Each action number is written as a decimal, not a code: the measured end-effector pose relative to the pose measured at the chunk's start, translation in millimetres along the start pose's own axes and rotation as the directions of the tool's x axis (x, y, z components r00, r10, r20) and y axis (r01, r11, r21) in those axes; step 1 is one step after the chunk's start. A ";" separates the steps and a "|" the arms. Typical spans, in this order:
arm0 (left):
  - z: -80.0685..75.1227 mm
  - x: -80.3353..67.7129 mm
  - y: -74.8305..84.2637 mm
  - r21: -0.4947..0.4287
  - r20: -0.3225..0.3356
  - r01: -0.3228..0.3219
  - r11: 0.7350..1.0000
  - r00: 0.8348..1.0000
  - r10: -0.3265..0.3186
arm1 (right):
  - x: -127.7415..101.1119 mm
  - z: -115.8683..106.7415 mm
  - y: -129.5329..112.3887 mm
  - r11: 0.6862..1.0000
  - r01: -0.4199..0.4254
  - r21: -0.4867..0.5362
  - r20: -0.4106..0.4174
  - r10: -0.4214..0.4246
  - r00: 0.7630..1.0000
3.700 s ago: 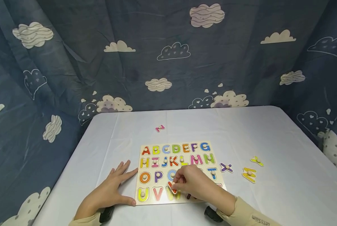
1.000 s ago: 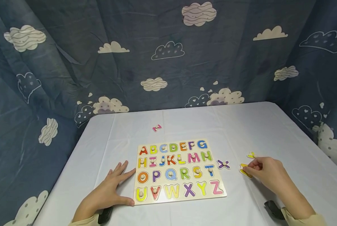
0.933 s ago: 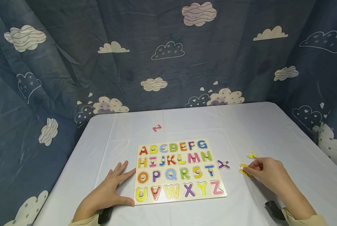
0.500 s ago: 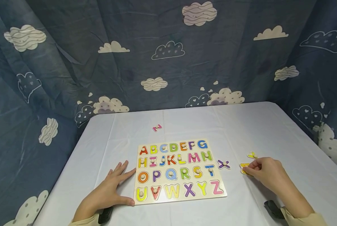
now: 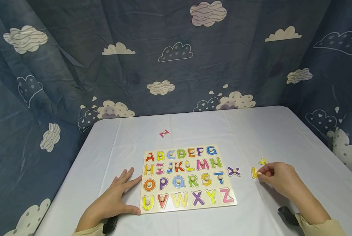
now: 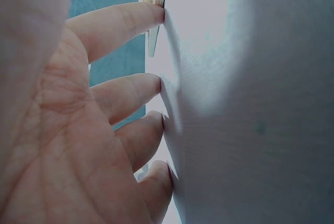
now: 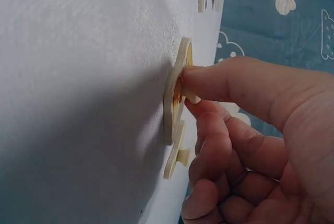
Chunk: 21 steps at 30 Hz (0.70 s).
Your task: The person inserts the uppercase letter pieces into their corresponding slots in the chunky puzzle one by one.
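The wooden alphabet puzzle board (image 5: 170, 190) lies on the table, with knobbed letters seated from A through V. W, X, Y and Z show as bare printed recesses in the bottom row. My left hand (image 5: 114, 196) rests with spread fingers at the board's left edge; in the left wrist view its fingertips touch the cloth and one reaches the board (image 6: 156, 4). To the right of the board, my right hand (image 5: 282, 178) pinches the knob of the yellow W piece (image 5: 254, 173) between thumb and finger. Fingers hide part of that piece.
A purple X piece (image 5: 234, 171) lies just right of the board. Behind the right hand is a yellow Y piece (image 5: 262, 161). A pink Z piece (image 5: 164, 133) sits beyond the board's far edge. White cloth covers the table (image 5: 128, 137); a cloud-print curtain surrounds it.
The red V piece went from my right hand into its recess. That hand moved right to the W piece, which has since turned on the cloth. My left hand stayed at the board.
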<state>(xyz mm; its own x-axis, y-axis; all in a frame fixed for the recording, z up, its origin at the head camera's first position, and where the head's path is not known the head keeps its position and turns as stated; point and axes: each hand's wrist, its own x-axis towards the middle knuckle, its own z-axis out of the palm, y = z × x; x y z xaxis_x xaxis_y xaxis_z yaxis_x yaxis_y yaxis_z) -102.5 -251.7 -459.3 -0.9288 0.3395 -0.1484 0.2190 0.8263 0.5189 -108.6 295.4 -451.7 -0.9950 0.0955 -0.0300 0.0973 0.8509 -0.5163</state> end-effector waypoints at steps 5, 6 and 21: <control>-2.2 -2.2 1.9 -0.001 0.000 -0.011 1.000 1.000 0.011 | 0.2 0.6 2.1 1.000 -0.011 -0.008 -0.009 0.011 1.000; -2.7 -2.7 2.4 -0.001 0.002 -0.014 1.000 1.000 0.014 | 0.2 0.9 2.4 1.000 -0.010 -0.010 -0.010 0.010 1.000; -2.0 -2.8 4.2 -0.014 0.005 -0.001 1.000 1.000 0.001 | -7.3 4.6 -11.0 1.000 0.020 0.022 -0.024 -0.019 1.000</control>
<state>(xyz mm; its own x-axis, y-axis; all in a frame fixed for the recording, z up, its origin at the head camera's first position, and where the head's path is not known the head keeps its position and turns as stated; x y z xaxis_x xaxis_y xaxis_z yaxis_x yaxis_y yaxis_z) -99.5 -250.0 -455.1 -0.9272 0.3423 -0.1519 0.2156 0.8196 0.5309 -102.5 283.0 -449.7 -0.9958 0.0916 0.0007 0.0770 0.8410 -0.5355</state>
